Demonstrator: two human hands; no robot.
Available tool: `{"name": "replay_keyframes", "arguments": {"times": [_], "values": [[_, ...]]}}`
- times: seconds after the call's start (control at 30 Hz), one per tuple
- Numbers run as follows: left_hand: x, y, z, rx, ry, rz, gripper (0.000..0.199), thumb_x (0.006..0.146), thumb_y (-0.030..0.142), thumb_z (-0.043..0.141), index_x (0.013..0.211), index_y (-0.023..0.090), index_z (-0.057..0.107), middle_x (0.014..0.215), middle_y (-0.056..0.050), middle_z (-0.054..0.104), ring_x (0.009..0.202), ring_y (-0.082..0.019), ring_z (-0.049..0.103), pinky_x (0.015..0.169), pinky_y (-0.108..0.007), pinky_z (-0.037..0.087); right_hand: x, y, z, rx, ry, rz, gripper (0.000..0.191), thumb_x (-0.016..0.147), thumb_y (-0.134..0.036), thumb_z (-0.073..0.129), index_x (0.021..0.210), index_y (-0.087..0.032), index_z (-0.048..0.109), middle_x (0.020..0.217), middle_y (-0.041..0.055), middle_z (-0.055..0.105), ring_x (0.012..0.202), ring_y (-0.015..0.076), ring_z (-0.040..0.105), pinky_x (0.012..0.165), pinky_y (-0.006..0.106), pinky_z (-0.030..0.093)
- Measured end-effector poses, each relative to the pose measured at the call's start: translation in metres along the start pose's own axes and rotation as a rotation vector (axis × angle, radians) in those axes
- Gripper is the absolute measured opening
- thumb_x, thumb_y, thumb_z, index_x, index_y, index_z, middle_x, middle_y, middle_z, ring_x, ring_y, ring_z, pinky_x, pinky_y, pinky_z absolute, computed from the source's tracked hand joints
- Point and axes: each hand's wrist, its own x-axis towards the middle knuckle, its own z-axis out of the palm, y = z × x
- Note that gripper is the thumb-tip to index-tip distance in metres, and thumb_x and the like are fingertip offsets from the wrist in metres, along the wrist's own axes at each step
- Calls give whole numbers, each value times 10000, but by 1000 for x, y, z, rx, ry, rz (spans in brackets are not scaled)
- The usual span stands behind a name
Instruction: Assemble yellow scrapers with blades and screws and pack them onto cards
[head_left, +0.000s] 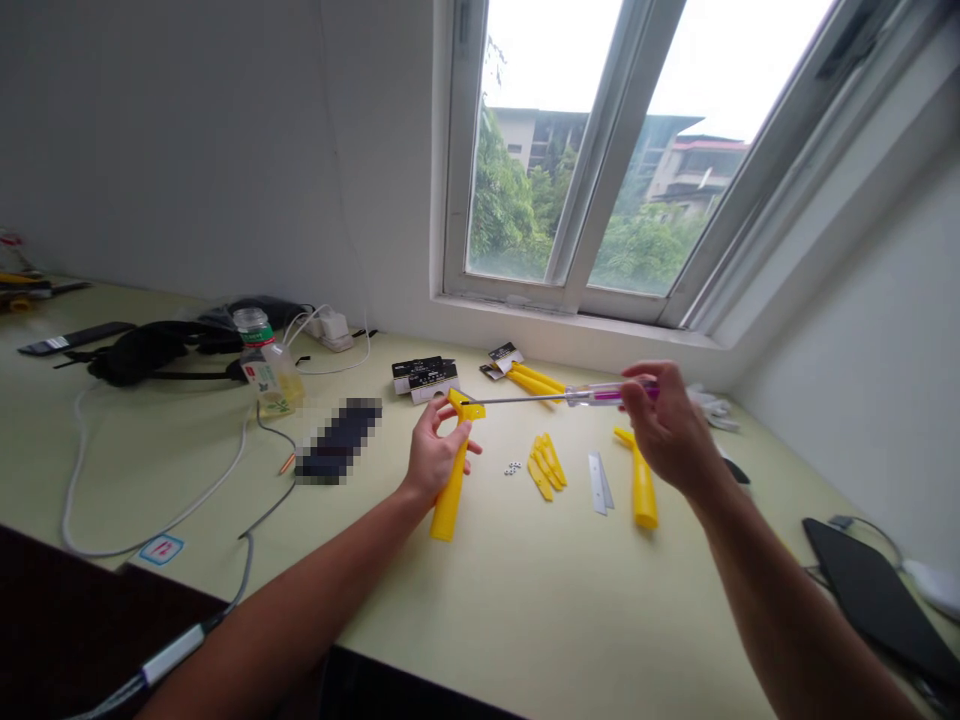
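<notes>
My left hand (437,450) is closed around a yellow plastic scraper handle (450,495), its angled head pointing up and away. In my right hand (664,420) is a screwdriver (592,396) with a clear and purple grip, held level. The screwdriver's dark tip meets the head of the yellow handle. Right of my left hand lie several small metal nuts (513,468) and a group of flat yellow plastic pieces (547,466). Beyond them are grey metal blades (599,483), partly overlapping. A second yellow handle (643,485) rests below my right hand.
Black packages (426,378) and more yellow handles (534,380) lie near the window wall. To the left are a plastic bottle (266,365), a pixelated dark object (339,441), black straps (150,350) and a white cable (71,500). A black phone (877,590) lies at the right.
</notes>
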Motion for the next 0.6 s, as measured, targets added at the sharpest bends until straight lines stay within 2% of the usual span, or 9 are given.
{"name": "replay_keyframes", "arguments": {"times": [0.07, 0.1, 0.2, 0.3, 0.4, 0.53, 0.6], "values": [[1, 0, -1, 1, 17, 1, 493, 725, 379, 732, 1139, 230, 510, 1206, -106, 539, 539, -142, 670, 329, -219, 474, 0, -1, -1, 85, -99, -37, 401, 889, -452, 537, 1213, -233, 448, 1053, 85, 639, 748, 180, 650, 611, 318, 539], [1, 0, -1, 4, 20, 3, 489, 723, 376, 734, 1132, 228, 510, 1206, -106, 540, 539, -141, 669, 329, -219, 473, 0, -1, -1, 108, -119, -34, 396, 886, -453, 543, 1203, -233, 453, 1038, 81, 645, 752, 181, 653, 613, 315, 541], [2, 2, -1, 8, 15, 1, 481, 720, 373, 735, 1120, 224, 512, 1201, -106, 542, 542, -143, 670, 326, -216, 469, 1, -2, 0, 107, -61, 12, 327, 890, -464, 538, 1107, -223, 499, 912, 56, 662, 666, 166, 638, 582, 306, 535], [2, 2, -1, 10, 18, -15, 482, 721, 368, 733, 1122, 221, 509, 1201, -109, 537, 540, -144, 670, 322, -213, 462, 1, -1, 1, 207, -137, -53, 380, 887, -439, 556, 1195, -236, 465, 1062, 82, 652, 728, 167, 653, 642, 331, 558], [2, 3, -1, 26, 5, 0, 464, 732, 358, 724, 1118, 218, 509, 1203, -112, 534, 543, -150, 671, 323, -218, 467, 1, 1, 0, 175, -101, -34, 311, 892, -431, 553, 1126, -230, 513, 924, 50, 663, 686, 166, 650, 612, 321, 554], [2, 3, -2, 17, 15, 0, 449, 739, 357, 722, 1111, 219, 512, 1203, -113, 532, 533, -148, 667, 319, -217, 464, 1, 3, -2, 180, -152, -75, 428, 886, -415, 562, 1266, -264, 437, 1151, 92, 601, 810, 179, 658, 653, 336, 565], [3, 3, -2, 14, 25, 1, 452, 736, 358, 726, 1114, 220, 519, 1200, -113, 533, 529, -146, 665, 319, -216, 462, 1, 2, -2, 133, -139, -72, 376, 878, -415, 578, 1196, -242, 476, 1020, 76, 635, 818, 192, 652, 672, 343, 563]]}}
